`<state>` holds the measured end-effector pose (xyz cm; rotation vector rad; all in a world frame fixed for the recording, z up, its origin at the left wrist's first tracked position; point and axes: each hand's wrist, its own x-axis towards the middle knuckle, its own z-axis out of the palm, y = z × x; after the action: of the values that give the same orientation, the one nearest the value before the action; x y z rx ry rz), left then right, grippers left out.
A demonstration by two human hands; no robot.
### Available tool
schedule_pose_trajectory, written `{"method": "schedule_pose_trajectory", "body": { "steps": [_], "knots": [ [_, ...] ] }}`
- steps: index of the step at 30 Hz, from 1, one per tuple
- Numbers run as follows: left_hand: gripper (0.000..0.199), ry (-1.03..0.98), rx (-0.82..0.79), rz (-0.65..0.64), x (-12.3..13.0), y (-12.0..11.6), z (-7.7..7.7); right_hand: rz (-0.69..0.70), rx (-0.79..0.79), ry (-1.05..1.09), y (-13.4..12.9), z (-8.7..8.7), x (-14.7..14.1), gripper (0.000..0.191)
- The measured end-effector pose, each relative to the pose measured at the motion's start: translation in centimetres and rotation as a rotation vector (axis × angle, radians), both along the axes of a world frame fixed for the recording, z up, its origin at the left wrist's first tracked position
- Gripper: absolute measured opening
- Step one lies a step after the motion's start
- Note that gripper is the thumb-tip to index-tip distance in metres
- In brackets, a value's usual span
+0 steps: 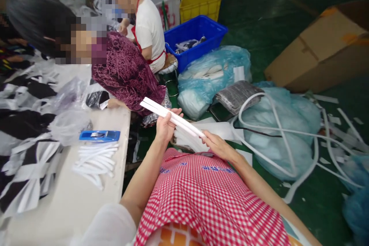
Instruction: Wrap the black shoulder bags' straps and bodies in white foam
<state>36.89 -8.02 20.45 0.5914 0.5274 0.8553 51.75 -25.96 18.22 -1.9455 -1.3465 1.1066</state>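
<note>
Two long white foam strips (180, 121) lie side by side, held above my lap. My left hand (166, 125) is wrapped round them near their far end, thumb on top. At the near end, my right hand (215, 144) pinches the strips between thumb and fingers. Below them, partly hidden by the strips and my hands, more white strips (187, 140) lie in a container. To my left on the table, a pile of short white strips (96, 159) lies beside a blue stapler-like tool (99, 135).
Black and white fabric pieces (37, 165) cover the left of the white table (86, 209). Two people sit along it. Behind stand a blue crate (198, 27), a yellow crate (201, 4) and a cardboard box (319, 46). Plastic bags (276, 150) and looped white strips (314, 153) lie on the floor.
</note>
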Motion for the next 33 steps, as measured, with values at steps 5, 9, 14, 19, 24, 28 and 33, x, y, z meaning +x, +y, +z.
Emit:
{"method": "schedule_pose_trajectory", "body": {
  "steps": [5, 9, 14, 19, 24, 28, 33],
  "knots": [
    [0.032, -0.031, 0.045, -0.008, 0.7, -0.5, 0.1, -0.033, -0.038, -0.241, -0.1, 0.5, -0.8, 0.028],
    [0.036, -0.035, 0.077, -0.002, 1.0, -1.0, 0.4, -0.026, 0.028, -0.208, -0.7, 0.4, -0.9, 0.031],
    [0.036, -0.028, 0.107, -0.008, 1.2, -1.7, 0.6, -0.040, 0.080, -0.247, -1.3, 0.0, -1.1, 0.034],
    [0.034, 0.011, 0.123, -0.039, 1.9, -4.1, 1.2, -0.314, 0.134, -0.125, -1.0, -0.8, -1.6, 0.016],
    [0.032, -0.004, 0.145, -0.015, 1.6, -5.1, 3.5, -0.671, 0.251, 0.304, -2.1, -2.4, 1.0, 0.023],
    [0.033, 0.114, 0.281, 0.057, 0.9, -2.6, 3.7, -0.748, 0.324, 0.416, -4.0, -1.8, 4.8, 0.030],
    [0.037, 0.386, 0.210, -0.635, 4.9, -5.1, 0.9, -0.630, 0.551, 0.616, -1.8, 2.3, 6.5, 0.033]
  ]
}}
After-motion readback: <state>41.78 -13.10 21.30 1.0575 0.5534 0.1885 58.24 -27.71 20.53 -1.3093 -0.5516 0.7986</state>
